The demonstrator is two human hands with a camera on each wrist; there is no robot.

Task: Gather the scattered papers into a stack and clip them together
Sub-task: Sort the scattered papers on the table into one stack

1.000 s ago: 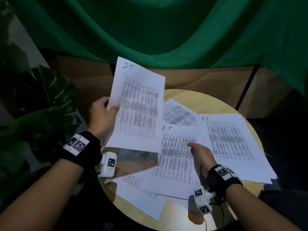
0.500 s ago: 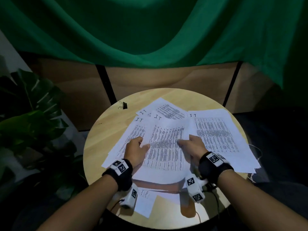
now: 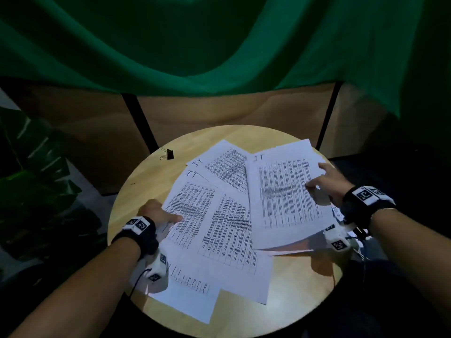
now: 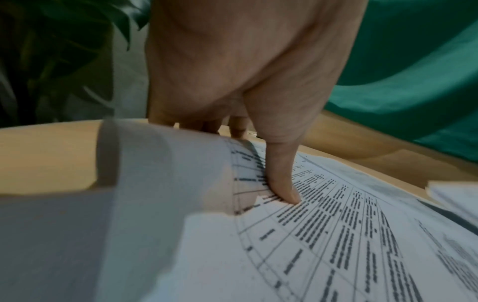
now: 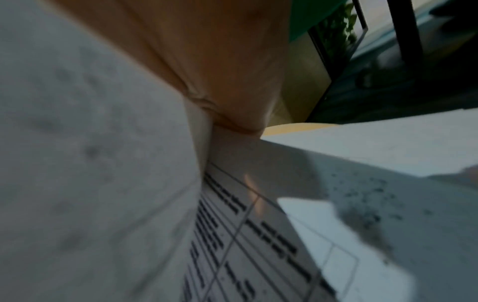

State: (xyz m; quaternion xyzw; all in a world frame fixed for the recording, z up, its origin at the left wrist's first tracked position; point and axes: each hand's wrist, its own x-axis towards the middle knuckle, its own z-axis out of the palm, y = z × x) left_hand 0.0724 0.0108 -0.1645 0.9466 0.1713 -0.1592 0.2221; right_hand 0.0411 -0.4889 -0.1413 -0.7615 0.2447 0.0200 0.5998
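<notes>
Several printed sheets lie fanned and overlapping on a round wooden table. My right hand pinches the right edge of one sheet, thumb on top, and its near edge is raised off the table. My left hand pinches the left edge of the leftmost sheet. In the left wrist view the thumb presses the print while the fingers sit under the curled edge of that sheet. A black binder clip lies alone at the table's far left, away from both hands.
A leafy plant stands off the table's left side. A green curtain hangs behind, above wooden panels with black posts. One sheet overhangs the table's near edge under my left wrist.
One second ago my left hand held a sheet up; it then laid it on the pile. Since half a second ago my right hand moved right and lifted the right sheet, my left shifted to the left edge.
</notes>
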